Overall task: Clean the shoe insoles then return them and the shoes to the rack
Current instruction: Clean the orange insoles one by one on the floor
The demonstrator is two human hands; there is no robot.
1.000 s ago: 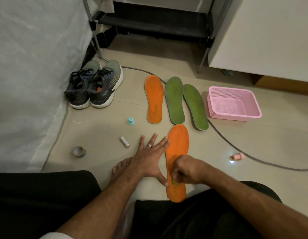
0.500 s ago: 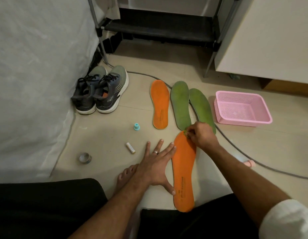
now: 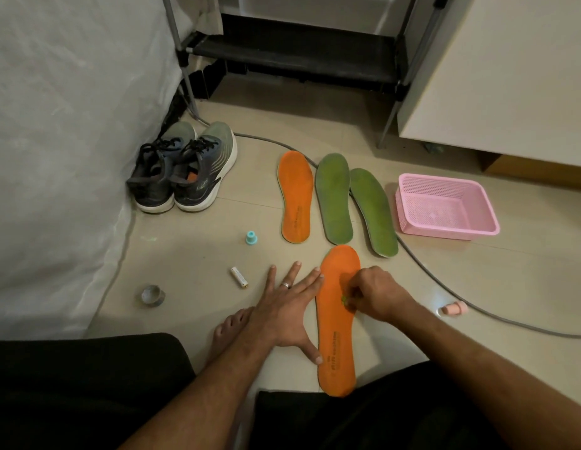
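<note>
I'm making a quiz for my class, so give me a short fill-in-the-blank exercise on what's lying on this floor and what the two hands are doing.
1. The right hand rubs a small green thing on the near ____ insole.
2. The left hand lies flat with fingers spread, its thumb against that insole's ____ edge.
3. The two green insoles lie between the far orange insole and the ____ basket.
4. The pair of shoes stands on the ____, not on the rack.

Missing words: orange; left; pink; floor

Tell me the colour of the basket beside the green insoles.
Pink, a mesh-patterned plastic basket, seen in the head view.
</note>
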